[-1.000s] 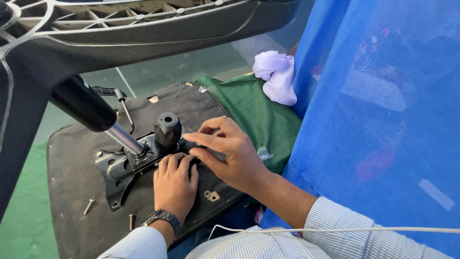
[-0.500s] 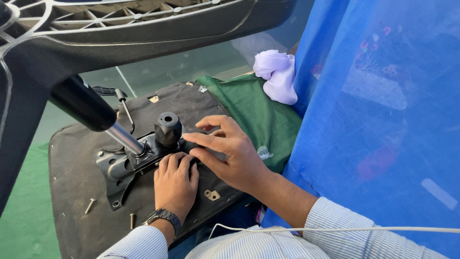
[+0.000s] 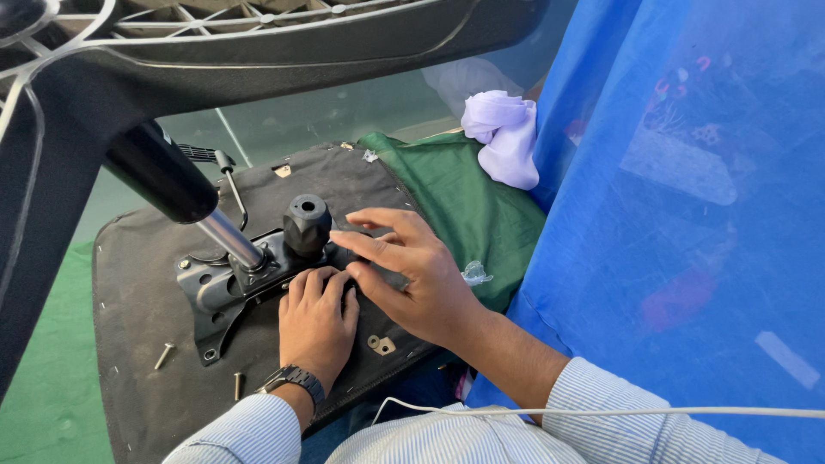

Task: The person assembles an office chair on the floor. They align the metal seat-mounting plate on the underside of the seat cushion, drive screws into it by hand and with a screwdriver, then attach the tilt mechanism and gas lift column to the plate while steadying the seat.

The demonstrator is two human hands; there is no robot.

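An upturned chair seat (image 3: 142, 301) lies with its black fabric underside facing up. A black metal mechanism plate (image 3: 215, 296) sits on it, carrying a ribbed black knob (image 3: 307, 225) and a silver gas cylinder (image 3: 230, 242) with a black sleeve. My left hand (image 3: 315, 322), a watch on its wrist, rests curled on the plate's near end, just below the knob. My right hand (image 3: 412, 275) lies beside it with the fingers stretched flat over the plate's right end, the fingertips close to the knob. What is beneath the hands is hidden.
Loose screws (image 3: 163, 355) lie on the seat near the plate, and a small metal bracket (image 3: 381, 344) sits below my right hand. Green cloth (image 3: 468, 206) and a lilac rag (image 3: 507, 137) lie to the right. Blue fabric (image 3: 687, 215) fills the right side. The chair base (image 3: 103, 77) arches overhead.
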